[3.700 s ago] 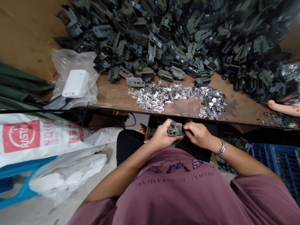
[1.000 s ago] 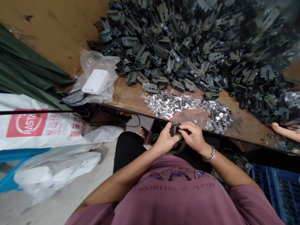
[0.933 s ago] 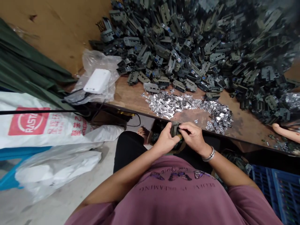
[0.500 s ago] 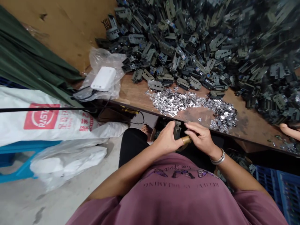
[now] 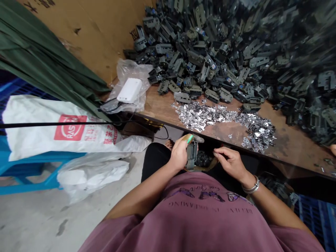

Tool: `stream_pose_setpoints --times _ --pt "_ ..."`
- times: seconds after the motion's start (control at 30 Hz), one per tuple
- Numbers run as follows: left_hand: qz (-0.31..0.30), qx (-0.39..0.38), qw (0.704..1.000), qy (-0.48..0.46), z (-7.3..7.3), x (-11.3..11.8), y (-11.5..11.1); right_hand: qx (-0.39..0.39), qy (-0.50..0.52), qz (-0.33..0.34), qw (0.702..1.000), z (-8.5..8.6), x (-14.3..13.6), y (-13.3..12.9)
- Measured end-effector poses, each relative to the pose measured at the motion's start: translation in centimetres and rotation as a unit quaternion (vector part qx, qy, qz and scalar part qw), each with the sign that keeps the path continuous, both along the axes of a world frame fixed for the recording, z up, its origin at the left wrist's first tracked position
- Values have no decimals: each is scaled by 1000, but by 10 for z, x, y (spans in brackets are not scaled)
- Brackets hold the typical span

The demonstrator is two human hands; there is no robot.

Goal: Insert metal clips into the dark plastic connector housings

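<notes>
My left hand (image 5: 180,154) is closed around a dark grey slotted housing (image 5: 192,155), held upright over my lap near the table edge. A yellowish-brown cover with a bright green strip (image 5: 189,139) shows on a digit of that hand. To the right, apart from the housing, my right hand (image 5: 231,162) has its thumb and forefinger pressed together; anything between them is too small to make out. Below and between the hands, more dark parts (image 5: 203,159) lie in a container on my lap, partly hidden. On the table ahead is a heap of small shiny metal clips (image 5: 199,117).
A large pile of similar grey housings (image 5: 204,63) covers the back of the wooden table (image 5: 162,108). At left are a white power bank (image 5: 130,90) on clear plastic, a cable and a white printed sack (image 5: 39,129). Blue crates (image 5: 312,217) stand low right. Another person's hand (image 5: 333,149) shows at the right edge.
The hands have moved apart, the right one going rightward. My left hand has turned, bringing the grey housing and green strip into clearer view. The whole view has shifted slightly.
</notes>
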State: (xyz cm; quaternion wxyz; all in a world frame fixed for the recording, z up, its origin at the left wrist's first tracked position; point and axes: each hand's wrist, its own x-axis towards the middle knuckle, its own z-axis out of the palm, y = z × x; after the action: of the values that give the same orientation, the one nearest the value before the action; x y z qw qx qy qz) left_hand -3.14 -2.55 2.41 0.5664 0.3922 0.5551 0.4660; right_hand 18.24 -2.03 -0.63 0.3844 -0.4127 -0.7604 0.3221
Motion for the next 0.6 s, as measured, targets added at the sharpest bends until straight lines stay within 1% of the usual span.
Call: stream_pose_setpoints --times 0.07,0.13,0.17,0.2,0.23,0.3,0.37,0.43,0.47,0.5,0.57,0.6 --pt "19 -70 996 -59 3 1 0 -1 -4 4 1000 0 1 0" --pt "28 -103 987 -120 7 2 1 0 -10 6 1000 0 3 -1" --pt "22 -108 984 -138 9 1 3 1 -14 6 1000 0 5 -1" --pt "0 -103 985 -136 10 1 4 4 -19 4 1000 1 8 -1" --pt "-32 -94 988 -115 9 0 5 10 -27 0 1000 1 13 1" --pt "-112 -63 991 -22 2 -3 8 32 -50 -25 998 3 26 10" --pt "-183 -18 979 90 -15 -4 12 65 -76 -75 992 6 45 29" --pt "-254 -5 952 173 -40 -3 18 96 -109 -142 979 11 68 57" --pt "-277 -7 936 218 -53 -1 22 108 -130 -173 970 13 80 74" --pt "-281 -5 920 273 -65 3 26 116 -158 -198 960 14 91 91" --pt "-268 4 911 314 -86 11 33 120 -228 -235 937 17 108 124" --pt "-258 5 908 331 -93 15 37 120 -264 -248 924 17 113 139"
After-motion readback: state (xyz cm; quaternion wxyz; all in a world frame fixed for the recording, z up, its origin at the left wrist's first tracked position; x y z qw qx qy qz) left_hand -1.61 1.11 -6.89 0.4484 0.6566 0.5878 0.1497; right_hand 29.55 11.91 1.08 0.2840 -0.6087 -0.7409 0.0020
